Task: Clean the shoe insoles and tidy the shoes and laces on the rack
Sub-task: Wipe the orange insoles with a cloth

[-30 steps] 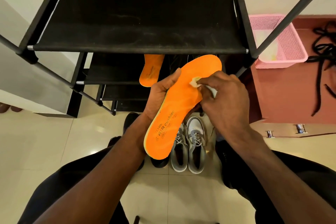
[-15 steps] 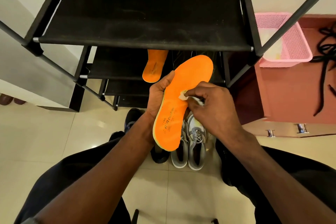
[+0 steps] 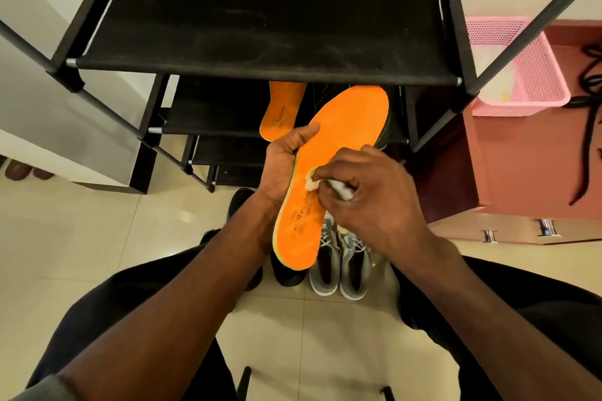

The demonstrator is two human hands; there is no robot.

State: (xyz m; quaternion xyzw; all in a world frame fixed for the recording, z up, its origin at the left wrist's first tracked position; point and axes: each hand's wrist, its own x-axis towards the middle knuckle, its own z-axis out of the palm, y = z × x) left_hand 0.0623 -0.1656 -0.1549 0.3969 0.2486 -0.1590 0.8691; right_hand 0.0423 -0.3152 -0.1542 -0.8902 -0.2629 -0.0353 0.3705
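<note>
Head view puts the black shoe rack (image 3: pixel 260 52) largest in front of you: thin tube posts and taut fabric shelves, the top one dusty and scuffed. To its right a pink mesh basket (image 3: pixel 534 75) sits on a reddish cabinet top, with black laces (image 3: pixel 589 127) lying loose just beside it. On the glossy tile floor under your arms stands a pair of grey sneakers (image 3: pixel 338 257), side by side, toes toward you.

The orange insole (image 3: pixel 338 140) you are cleaning is held up between you and the lower shelves, toe toward the rack, heel toward you. Your left hand (image 3: pixel 283 169) holds it by its left edge at mid-length, thumb laid over the top face. Judge it as light, thin and bendy foam with a smooth printed face and a pale green rim; supporting it at the middle keeps it from flopping under pressure. Your right hand (image 3: pixel 374 195) is curled tight around a small pale wipe (image 3: pixel 312 181), pressing it to the insole just above the printed lettering.

A second orange insole (image 3: pixel 281 111) rests on a lower shelf, partly hidden by the shelf above.
</note>
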